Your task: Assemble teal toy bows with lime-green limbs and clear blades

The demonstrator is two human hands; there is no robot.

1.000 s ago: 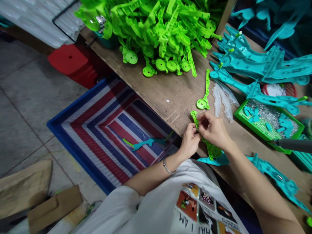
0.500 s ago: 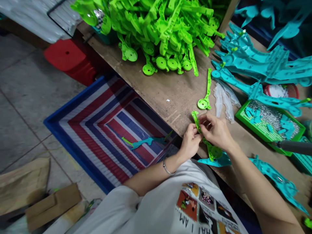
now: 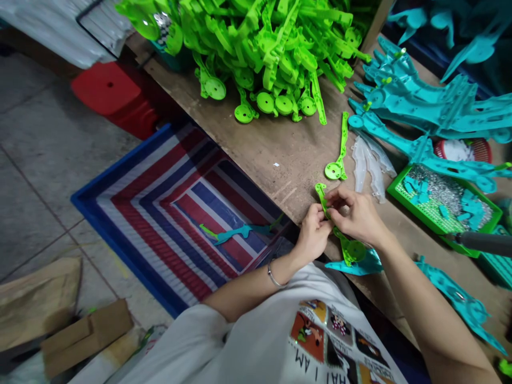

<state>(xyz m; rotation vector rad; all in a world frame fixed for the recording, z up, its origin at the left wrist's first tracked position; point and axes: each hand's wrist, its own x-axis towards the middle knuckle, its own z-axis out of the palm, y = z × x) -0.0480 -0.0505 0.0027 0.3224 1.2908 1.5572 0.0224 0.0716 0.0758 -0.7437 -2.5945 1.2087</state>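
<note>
Close to the table's front edge, my left hand (image 3: 314, 233) is closed on a long green plastic part (image 3: 348, 249) with a round disc at its near end. My right hand (image 3: 357, 217) pinches the middle of the same part, its fingertips meeting the left ones; anything small between them is hidden. The part's hooked far end (image 3: 320, 192) sticks out beyond my fingers. Under the disc lies a teal plastic piece (image 3: 370, 263). Another green part (image 3: 335, 169) rests just beyond my hands, beside translucent whitish plastic pieces (image 3: 365, 165).
A big heap of green parts (image 3: 276, 58) covers the table's back. Teal parts (image 3: 424, 106) are stacked at right, near a green basket (image 3: 394, 186) of small metal bits and a dark tool (image 3: 486, 242). Left below stands a striped, blue-rimmed tray (image 3: 120, 266); a red stool (image 3: 108, 96) is behind it.
Almost nothing differs. Both hands keep their hold on the green part, and the view has shifted very slightly.
</note>
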